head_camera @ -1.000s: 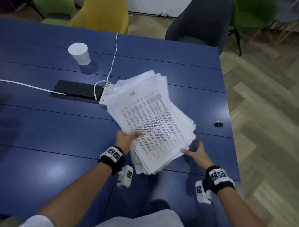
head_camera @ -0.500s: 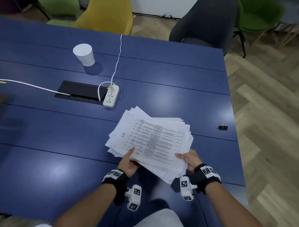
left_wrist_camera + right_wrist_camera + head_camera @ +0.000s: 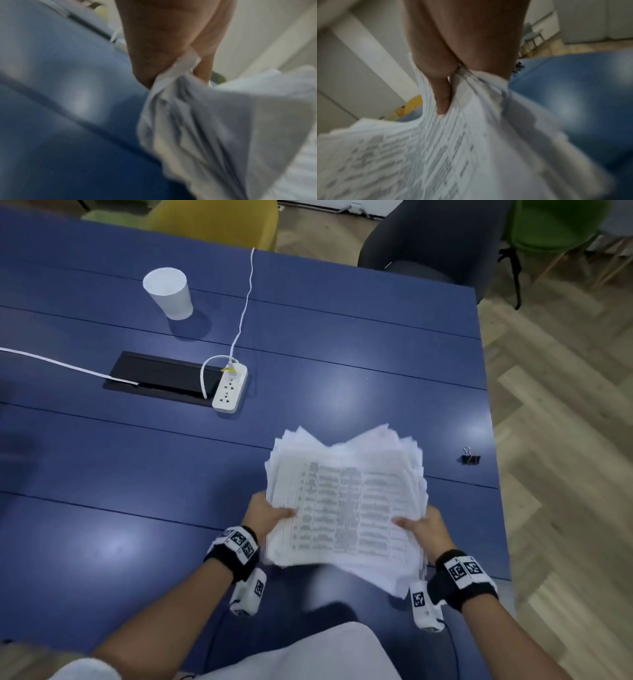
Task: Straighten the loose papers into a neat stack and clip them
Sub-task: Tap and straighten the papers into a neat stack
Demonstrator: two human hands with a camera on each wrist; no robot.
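gripping blurred, apparently uneven papers (image 3: pixel 346 501)

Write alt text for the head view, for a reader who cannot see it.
Two hands, left hand and right hand, hold an uneven stack of printed papers above a blue table. A black binder clip lies near the table's right edge; a paper cup and power strip sit farther back.

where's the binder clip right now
In the head view the binder clip lies on the blue table near its right edge, right of the papers, apart from both hands.
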